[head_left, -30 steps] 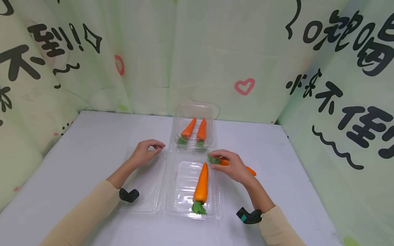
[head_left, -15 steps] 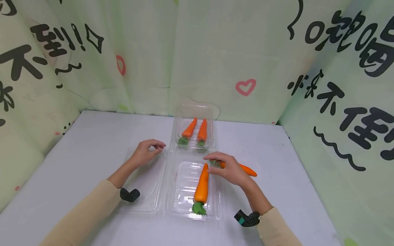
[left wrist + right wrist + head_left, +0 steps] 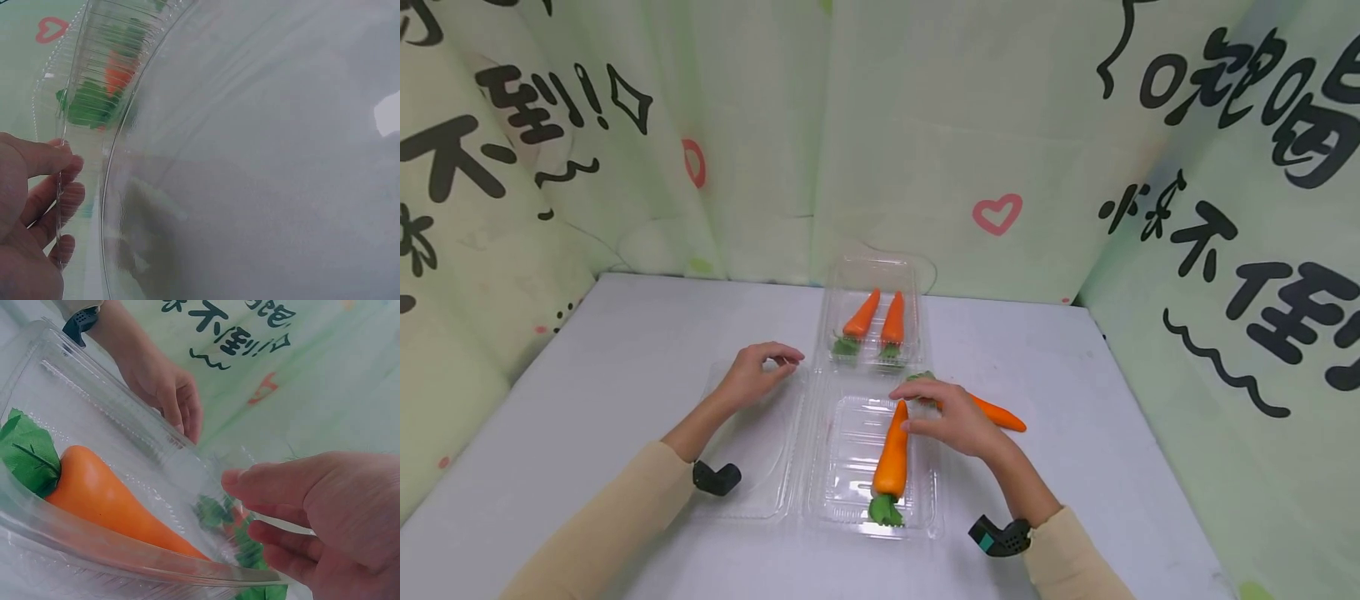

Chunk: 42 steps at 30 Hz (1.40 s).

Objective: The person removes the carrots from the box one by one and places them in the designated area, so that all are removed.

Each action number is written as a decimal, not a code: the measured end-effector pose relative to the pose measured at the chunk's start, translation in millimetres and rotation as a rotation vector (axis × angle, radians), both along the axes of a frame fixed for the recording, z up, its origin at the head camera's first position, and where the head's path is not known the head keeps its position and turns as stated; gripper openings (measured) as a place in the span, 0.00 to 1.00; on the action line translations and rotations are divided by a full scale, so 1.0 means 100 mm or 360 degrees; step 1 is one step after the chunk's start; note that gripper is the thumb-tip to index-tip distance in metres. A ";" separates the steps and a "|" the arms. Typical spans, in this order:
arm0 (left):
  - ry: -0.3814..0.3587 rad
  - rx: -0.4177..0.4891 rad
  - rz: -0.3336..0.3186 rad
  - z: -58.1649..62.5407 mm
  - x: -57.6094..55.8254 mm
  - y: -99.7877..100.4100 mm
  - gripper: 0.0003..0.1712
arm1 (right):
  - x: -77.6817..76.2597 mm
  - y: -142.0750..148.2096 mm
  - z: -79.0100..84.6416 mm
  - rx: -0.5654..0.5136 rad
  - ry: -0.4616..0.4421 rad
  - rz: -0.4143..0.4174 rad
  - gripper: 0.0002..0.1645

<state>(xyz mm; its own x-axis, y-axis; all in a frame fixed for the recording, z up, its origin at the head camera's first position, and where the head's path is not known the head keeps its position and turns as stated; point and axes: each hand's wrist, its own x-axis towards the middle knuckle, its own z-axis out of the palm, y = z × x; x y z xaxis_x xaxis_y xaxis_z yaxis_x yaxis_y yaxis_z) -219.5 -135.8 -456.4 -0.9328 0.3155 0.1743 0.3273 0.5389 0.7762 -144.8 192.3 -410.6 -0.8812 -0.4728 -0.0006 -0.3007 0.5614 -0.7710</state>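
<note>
The left hand pinches the rim of the clear lid; the right hand, thumb and fingers parted, hovers by the tip of the carrot in the near tray. A loose carrot lies partly behind that hand (2 more carrots sit in the far box)

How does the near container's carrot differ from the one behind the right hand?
The inner carrot lies in the near container; the outer carrot, partly hidden by the right hand, lies mostly outside. The inner carrot's tip points forward, the outer carrot's rightward. Both are orange with green tops.
</note>
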 end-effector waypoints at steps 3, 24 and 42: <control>0.0000 -0.0006 0.0004 0.00 0.00 0.00 0.11 | 0.00 -0.01 0.00 0.0015 -0.0013 0.0017 0.21; 0.0003 0.0013 0.0007 0.03 0.01 -0.03 0.11 | -0.02 -0.04 0.01 0.0009 -0.0008 0.0143 0.21; -0.0012 -0.0010 0.0007 -0.01 0.01 -0.01 0.11 | 0.00 -0.08 0.00 0.0029 -0.0107 0.0188 0.22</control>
